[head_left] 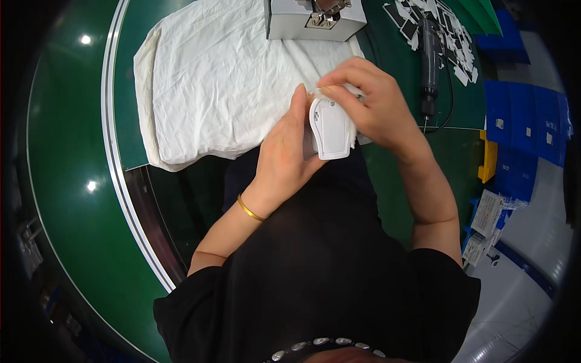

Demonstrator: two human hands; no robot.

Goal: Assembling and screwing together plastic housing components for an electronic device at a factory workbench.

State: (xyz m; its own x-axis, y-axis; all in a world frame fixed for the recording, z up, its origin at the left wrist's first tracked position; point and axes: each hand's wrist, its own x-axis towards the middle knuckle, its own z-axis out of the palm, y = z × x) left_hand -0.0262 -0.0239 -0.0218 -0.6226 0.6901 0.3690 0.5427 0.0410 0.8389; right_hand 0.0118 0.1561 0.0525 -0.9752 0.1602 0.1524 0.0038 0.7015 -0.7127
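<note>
A small white plastic casing [332, 130] with a rounded outline and an inset panel is in front of my body, just off the near edge of the table. My left hand [283, 148] grips it from the left, thumb and fingers around its side. Over its far end, my right hand [376, 103] is closed, thumb and forefinger pinched on a piece of white cloth [353, 137] that drapes along the casing's right side. My right fingers partly hide the cloth and the casing's far end.
A white fabric-covered pad [212, 85] lies on the green table. Beyond it stands a grey metal box [302, 21] with a metal fixture. To the right are a dark corded electric screwdriver [428, 66], a pile of black-and-white pieces [463, 51] and blue bins [523, 115].
</note>
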